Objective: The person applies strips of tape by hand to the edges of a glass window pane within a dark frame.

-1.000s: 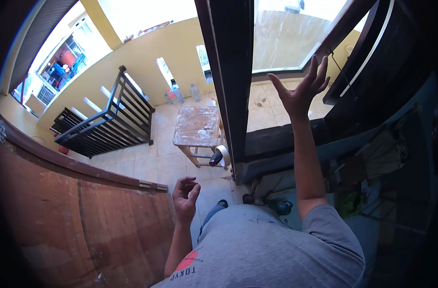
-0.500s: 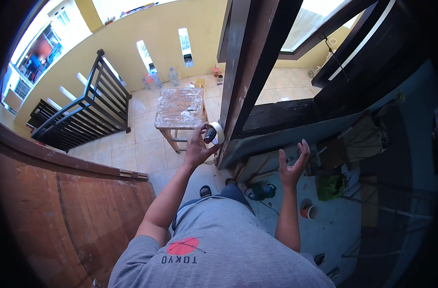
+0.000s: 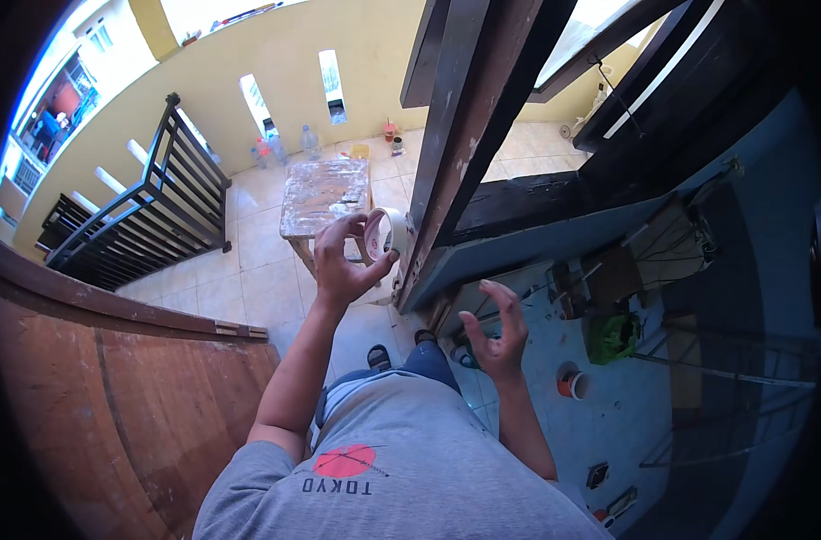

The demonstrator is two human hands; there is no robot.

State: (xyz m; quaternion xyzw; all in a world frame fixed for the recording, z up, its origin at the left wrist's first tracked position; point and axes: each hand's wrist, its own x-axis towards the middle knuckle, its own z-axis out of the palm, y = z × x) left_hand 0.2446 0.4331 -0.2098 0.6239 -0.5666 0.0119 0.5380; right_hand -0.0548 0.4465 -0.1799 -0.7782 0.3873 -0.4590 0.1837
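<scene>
My left hand (image 3: 340,268) grips a roll of pale masking tape (image 3: 396,236) between thumb and fingers. The roll is tilted, its printed inner core facing partly toward me, and it is held close beside the dark wooden door post (image 3: 433,189). Lower and to the right, my right hand (image 3: 500,342) is raised with nothing in it, thumb and curved fingers apart. Some distance separates it from the tape. Beyond my left hand stands a wooden stool (image 3: 320,191) with white paint stains.
A brown wooden door panel (image 3: 158,387) fills the lower left. Behind it leans a black slatted gate (image 3: 149,202). Plastic bottles (image 3: 309,142) stand along the yellow wall (image 3: 293,85). Right of me are a bucket (image 3: 569,384), a green bag (image 3: 612,338) and a metal ladder-like frame (image 3: 725,373).
My right hand has moved left, closer to my left hand. The tape roll has shifted slightly left and turned, showing more of its core. The whole view has shifted a little.
</scene>
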